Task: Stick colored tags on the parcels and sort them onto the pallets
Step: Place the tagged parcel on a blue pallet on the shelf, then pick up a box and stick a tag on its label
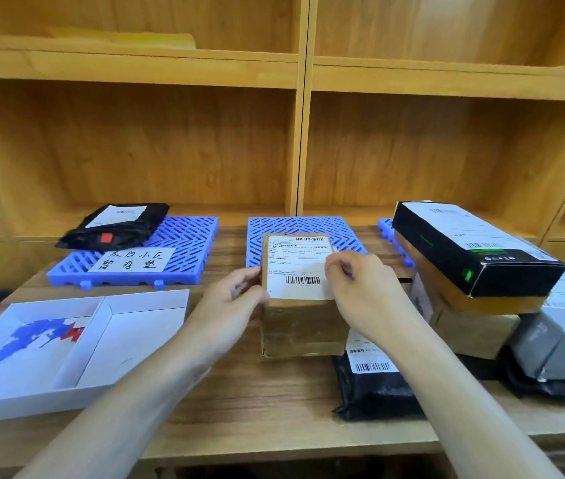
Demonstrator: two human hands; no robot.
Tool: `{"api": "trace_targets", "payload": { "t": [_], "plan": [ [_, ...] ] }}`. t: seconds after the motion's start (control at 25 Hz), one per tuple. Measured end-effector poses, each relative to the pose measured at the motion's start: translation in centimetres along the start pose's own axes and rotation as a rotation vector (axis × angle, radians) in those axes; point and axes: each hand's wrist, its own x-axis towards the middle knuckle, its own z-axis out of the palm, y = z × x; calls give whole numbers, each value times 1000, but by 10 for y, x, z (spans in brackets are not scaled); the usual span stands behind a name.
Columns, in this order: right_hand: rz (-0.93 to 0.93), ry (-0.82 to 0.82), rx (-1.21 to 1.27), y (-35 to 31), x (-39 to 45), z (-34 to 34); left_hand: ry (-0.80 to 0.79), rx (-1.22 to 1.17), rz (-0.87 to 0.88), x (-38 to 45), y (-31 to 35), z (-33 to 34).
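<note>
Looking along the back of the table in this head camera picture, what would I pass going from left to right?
Black mailer bag on the left blue pallet → middle blue pallet, behind the brown parcel gripped by both hands → black box topping the stack at right.

I see a parcel-sorting room: labelled parcels point(474, 250) stacked on a wooden worktop point(274, 402), blue plastic pallets point(184, 243) in a row, bare wooden shelving point(302, 74) behind.

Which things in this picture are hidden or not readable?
Head view only:
- Brown box: label print too small; right hand covers its edge.
- Right pallet: mostly hidden under the black box.
- Tags in white tray: blurred, uncountable.
</note>
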Motion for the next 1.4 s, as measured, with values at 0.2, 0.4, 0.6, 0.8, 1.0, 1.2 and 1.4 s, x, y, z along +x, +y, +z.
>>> {"api": "trace_targets", "payload": {
  "t": [0.2,0.4,0.6,0.8,1.0,1.2,1.4],
  "plan": [
    [-24,-75,32,-9,-1,36,72,17,-61,-9,-11,-35],
    [-74,-132,-2,-4,-10,58,97,56,-92,-14,-41,-46],
    [-147,-97,3,2,-15,63,81,83,-83,-15,-54,-46],
    [-159,-96,-2,3,-16,65,93,120,-65,-16,-51,-47],
    [-43,-64,20,-4,-8,63,89,227,21,-22,-41,-54],
    [-137,-19,74,-42,-5,76,202,362,133,-28,-40,-95],
    [-256,-104,132,-81,-8,111,341,380,190,-44,-29,-163]
  ]
}}
